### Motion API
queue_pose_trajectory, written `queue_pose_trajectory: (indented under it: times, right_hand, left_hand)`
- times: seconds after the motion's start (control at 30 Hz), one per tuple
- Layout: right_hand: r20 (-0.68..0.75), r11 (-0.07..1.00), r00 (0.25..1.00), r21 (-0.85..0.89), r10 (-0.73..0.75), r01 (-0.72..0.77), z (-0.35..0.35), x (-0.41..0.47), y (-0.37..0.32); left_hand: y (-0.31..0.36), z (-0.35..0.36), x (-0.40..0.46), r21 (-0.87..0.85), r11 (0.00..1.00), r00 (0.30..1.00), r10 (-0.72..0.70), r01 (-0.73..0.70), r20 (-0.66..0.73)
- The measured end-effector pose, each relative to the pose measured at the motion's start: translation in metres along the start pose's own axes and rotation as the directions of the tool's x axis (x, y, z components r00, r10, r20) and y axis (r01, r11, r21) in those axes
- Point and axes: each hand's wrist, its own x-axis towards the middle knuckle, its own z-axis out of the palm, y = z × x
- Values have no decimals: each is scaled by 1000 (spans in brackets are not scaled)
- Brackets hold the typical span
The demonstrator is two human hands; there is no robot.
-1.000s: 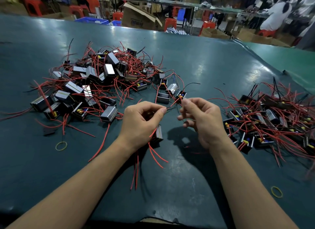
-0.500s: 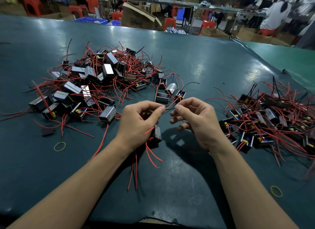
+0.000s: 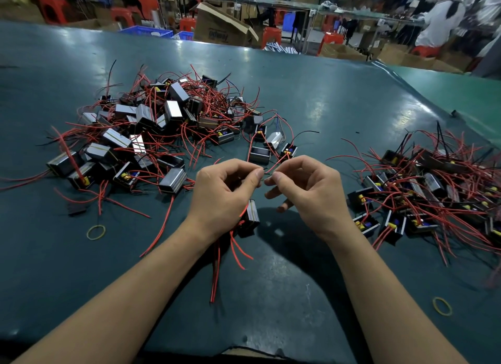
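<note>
My left hand (image 3: 225, 192) grips a small black module (image 3: 250, 219) with red wires (image 3: 238, 251) hanging below it, and its thumb and forefinger pinch a thin dark wire end. My right hand (image 3: 306, 192) faces it, pinching the same thin wire (image 3: 267, 173) between thumb and forefinger; the fingertips of both hands almost meet. Both hands hover above the dark green table (image 3: 298, 296), between two heaps.
A large heap of modules with red wires (image 3: 151, 135) lies at the left and centre back. A second heap (image 3: 433, 195) lies at the right. Yellow rubber bands lie at front left (image 3: 96, 232) and front right (image 3: 442, 306). Cardboard boxes (image 3: 219, 27) and red stools stand beyond the table's far edge.
My right hand has moved left towards my left hand, so the fingertips now nearly touch. The module in my left hand stays in place.
</note>
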Motion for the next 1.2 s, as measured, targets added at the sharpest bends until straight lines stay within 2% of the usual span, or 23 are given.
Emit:
queue_pose_trajectory:
  times: [0.3, 0.37, 0.5, 0.63, 0.73, 0.83, 0.9, 1.0, 1.1, 1.2]
  right_hand:
    - [-31, 921, 963, -303, -266, 244, -2, 0, 0]
    - [-16, 909, 955, -313, -295, 276, -3, 1, 2]
    - [-7, 976, 990, -165, -143, 140, -3, 1, 2]
    - [14, 997, 998, 27, 69, -69, -6, 3, -1]
    - [38, 983, 983, 30, 181, -182, -5, 2, -3]
    - [-17, 974, 976, -62, 216, -216, -3, 1, -4]
    - [-93, 964, 986, -220, 135, -153, 1, 0, -1]
    - [-83, 835, 982, -542, -171, 99, 8, -4, 2]
    - [58, 735, 947, -617, -315, 282, 3, -4, 1]
    - [117, 681, 918, -637, -379, 362, -9, -1, 0]
  left_hand:
    - [2, -2, -1, 27, 1000, 998, -7, 6, 60]
    - [2, -2, -1, 30, 999, 998, -18, 16, 67]
    - [1, -3, -1, 25, 999, 994, -33, 30, 104]
    - [0, -5, -1, 18, 1000, 992, -14, 11, 123]
    - [0, -5, -1, 36, 999, 992, -12, 8, 127]
    - [0, -5, -2, 98, 995, 993, 14, -26, 118]
    - [-1, -4, -3, 134, 990, 993, 22, -38, 120]
    - [-1, -3, -3, 147, 989, 994, 7, -24, 113]
    - [-1, -3, -1, 117, 993, 997, -33, 25, 70]
    - [-2, -4, 0, 99, 993, 996, -74, 68, 58]
